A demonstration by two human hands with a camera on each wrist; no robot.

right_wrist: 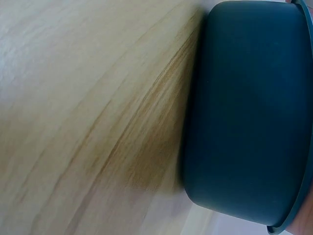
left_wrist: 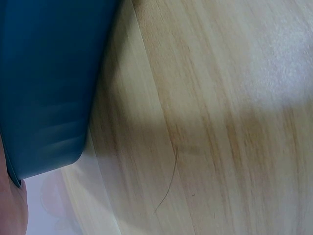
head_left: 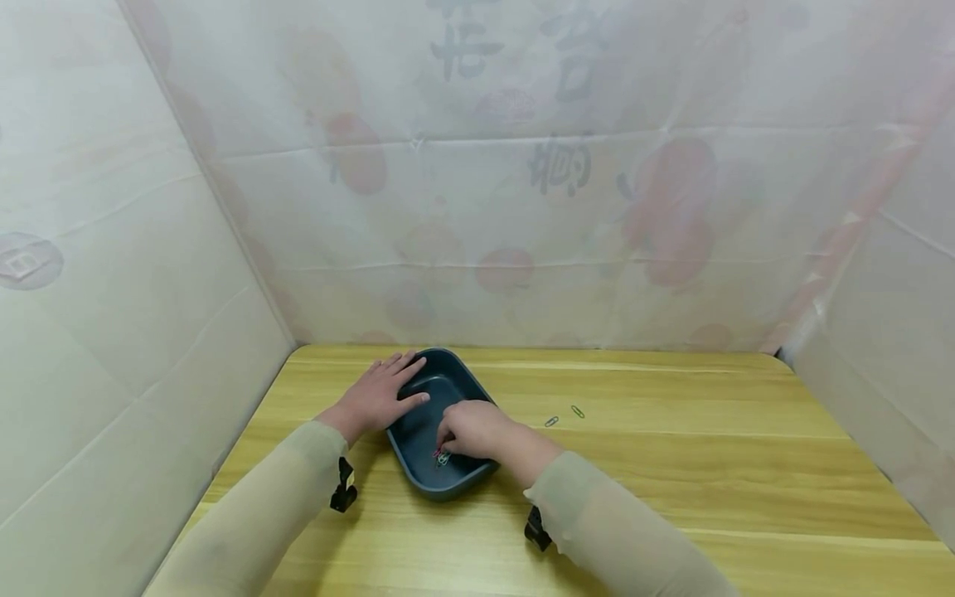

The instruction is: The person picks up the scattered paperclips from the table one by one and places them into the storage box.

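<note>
Head view: left hand (head_left: 380,390) rests flat on the tray (head_left: 468,383) rim; right hand (head_left: 470,429) pinches paper clips (head_left: 442,457) inside it. Two clips (head_left: 563,416) remain on the desk (head_left: 671,464), likely next.

Even, diffuse light, bright throughout; soft shadows only. Head view sharp at centre, walls bowed toward the edges. Left wrist view: washed-out glare at far right on the table (left_wrist: 220,98), tray (left_wrist: 44,83) blurred. Right wrist view soft, close, out of focus.

Colored paper clips (head_left: 442,457) in dark tray (head_left: 466,376)
</note>
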